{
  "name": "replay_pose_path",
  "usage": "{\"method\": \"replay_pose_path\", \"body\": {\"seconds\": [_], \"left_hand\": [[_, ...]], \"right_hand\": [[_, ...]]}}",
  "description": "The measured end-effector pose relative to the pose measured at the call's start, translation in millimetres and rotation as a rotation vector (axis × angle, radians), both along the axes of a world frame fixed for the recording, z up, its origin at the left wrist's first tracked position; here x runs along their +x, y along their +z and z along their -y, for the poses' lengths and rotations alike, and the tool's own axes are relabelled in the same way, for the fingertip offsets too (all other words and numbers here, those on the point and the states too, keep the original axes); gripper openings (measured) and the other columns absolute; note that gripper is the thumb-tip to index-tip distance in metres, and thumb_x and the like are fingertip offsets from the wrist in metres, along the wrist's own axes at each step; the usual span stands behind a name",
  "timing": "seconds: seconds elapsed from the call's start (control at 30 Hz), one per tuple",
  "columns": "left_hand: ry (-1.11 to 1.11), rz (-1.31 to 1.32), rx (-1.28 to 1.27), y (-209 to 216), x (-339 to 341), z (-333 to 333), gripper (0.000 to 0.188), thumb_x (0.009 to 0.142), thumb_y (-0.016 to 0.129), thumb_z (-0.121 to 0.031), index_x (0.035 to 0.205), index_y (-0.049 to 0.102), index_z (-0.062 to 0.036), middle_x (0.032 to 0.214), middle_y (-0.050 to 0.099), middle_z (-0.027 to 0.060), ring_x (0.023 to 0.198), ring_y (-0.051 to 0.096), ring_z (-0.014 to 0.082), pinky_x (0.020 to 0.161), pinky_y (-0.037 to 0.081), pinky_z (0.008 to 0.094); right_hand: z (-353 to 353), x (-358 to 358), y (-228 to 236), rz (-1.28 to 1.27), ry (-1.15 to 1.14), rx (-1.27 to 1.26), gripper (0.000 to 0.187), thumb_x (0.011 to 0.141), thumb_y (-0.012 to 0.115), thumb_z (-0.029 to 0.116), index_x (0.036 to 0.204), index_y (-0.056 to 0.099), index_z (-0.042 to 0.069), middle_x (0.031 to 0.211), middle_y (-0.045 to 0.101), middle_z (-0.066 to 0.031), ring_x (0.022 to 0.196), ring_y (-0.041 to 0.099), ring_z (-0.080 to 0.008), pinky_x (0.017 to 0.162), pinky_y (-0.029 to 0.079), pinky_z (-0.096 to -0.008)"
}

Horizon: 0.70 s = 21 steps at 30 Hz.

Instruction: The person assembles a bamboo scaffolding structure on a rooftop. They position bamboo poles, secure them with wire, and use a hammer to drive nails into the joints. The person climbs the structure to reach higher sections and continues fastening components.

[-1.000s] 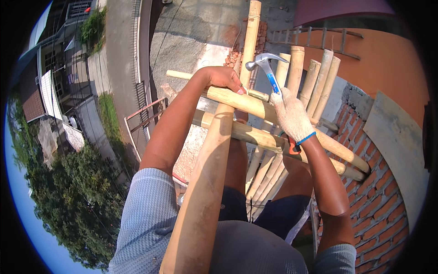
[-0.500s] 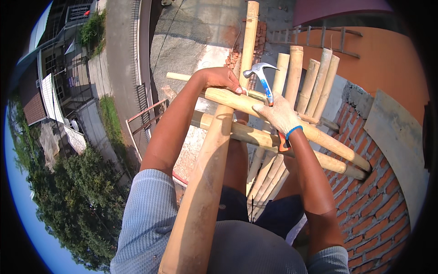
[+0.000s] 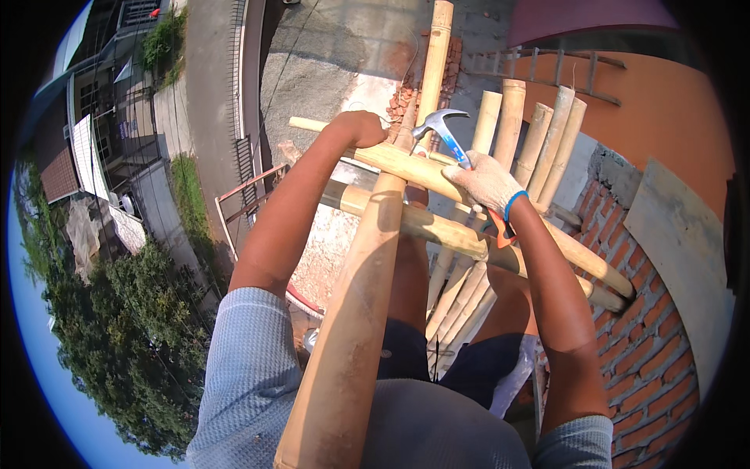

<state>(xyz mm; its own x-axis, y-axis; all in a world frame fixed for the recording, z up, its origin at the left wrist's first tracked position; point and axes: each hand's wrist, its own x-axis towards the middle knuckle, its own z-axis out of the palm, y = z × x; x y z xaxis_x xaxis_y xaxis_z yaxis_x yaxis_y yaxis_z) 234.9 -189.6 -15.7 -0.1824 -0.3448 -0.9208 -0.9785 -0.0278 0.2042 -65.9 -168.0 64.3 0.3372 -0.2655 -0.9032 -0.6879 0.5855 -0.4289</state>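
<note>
My right hand [image 3: 486, 180] wears a pale knit glove with a blue cuff and is closed around a claw hammer [image 3: 453, 147]. The hammer's steel head points up and away, and its orange grip end shows below my palm. That hand rests against a horizontal bamboo pole [image 3: 414, 166]. My bare left hand [image 3: 359, 129] is closed just above this pole's left end; a small pale bit shows by its fingertips, too small to name. A thick bamboo pole [image 3: 351, 289] slants from my chest up to the crossing, meeting the horizontal pole. Another upright pole [image 3: 435, 62] stands beyond.
A second horizontal bamboo pole [image 3: 437, 233] runs lower, across my legs. Several upright bamboo poles [image 3: 512, 117] stand at the right, beside a brick wall [image 3: 641, 344]. Far below lie a gravel heap [image 3: 312, 62], loose bricks [image 3: 402, 102] and a ladder [image 3: 539, 66].
My left hand has drawn back left from the pole crossing, its fingers now curled. The right hand and hammer have shifted slightly, with the hammer head tilting further left.
</note>
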Motion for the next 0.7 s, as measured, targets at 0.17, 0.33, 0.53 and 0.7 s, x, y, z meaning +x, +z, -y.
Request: {"method": "replay_pose_path", "body": {"seconds": [0.17, 0.33, 0.53, 0.7], "left_hand": [[-0.002, -0.071, 0.066, -27.2, 2.7, -4.3, 0.050, 0.093, 0.052, -0.035, 0.116, 0.077, 0.0015, 0.127, 0.070, 0.0260, 0.118, 0.068, 0.0405, 0.102, 0.052, 0.0456], [0.010, -0.059, 0.002, -35.1, 4.3, -7.4, 0.048, 0.092, 0.054, -0.033, 0.114, 0.076, 0.0028, 0.124, 0.071, 0.0269, 0.116, 0.069, 0.0410, 0.101, 0.053, 0.0464], [0.097, -0.058, 0.012, -27.2, 5.5, -10.0, 0.049, 0.091, 0.054, -0.034, 0.114, 0.077, 0.0024, 0.124, 0.071, 0.0274, 0.117, 0.069, 0.0420, 0.102, 0.053, 0.0467], [0.068, -0.082, 0.006, -41.8, 5.8, -10.6, 0.048, 0.090, 0.055, -0.034, 0.110, 0.077, 0.0033, 0.122, 0.071, 0.0288, 0.114, 0.069, 0.0416, 0.099, 0.053, 0.0467]], "right_hand": [[0.4, -17.9, 25.1, -0.086, -0.010, -0.446, 0.041, 0.108, 0.049, 0.038, 0.109, 0.058, -0.002, 0.090, 0.064, -0.0332, 0.092, 0.062, -0.0560, 0.083, 0.050, -0.0555], [-0.4, -20.3, 51.0, -0.048, 0.301, -0.503, 0.040, 0.110, 0.048, 0.037, 0.110, 0.056, -0.001, 0.096, 0.065, -0.0366, 0.100, 0.062, -0.0577, 0.086, 0.049, -0.0614], [2.8, -5.2, 57.7, -0.108, 0.183, -0.494, 0.040, 0.109, 0.048, 0.037, 0.106, 0.055, -0.003, 0.097, 0.064, -0.0374, 0.102, 0.063, -0.0564, 0.087, 0.049, -0.0616], [1.6, -1.1, 63.8, -0.129, 0.142, -0.560, 0.037, 0.109, 0.048, 0.034, 0.108, 0.055, -0.002, 0.093, 0.065, -0.0353, 0.095, 0.065, -0.0544, 0.083, 0.050, -0.0599]]}}
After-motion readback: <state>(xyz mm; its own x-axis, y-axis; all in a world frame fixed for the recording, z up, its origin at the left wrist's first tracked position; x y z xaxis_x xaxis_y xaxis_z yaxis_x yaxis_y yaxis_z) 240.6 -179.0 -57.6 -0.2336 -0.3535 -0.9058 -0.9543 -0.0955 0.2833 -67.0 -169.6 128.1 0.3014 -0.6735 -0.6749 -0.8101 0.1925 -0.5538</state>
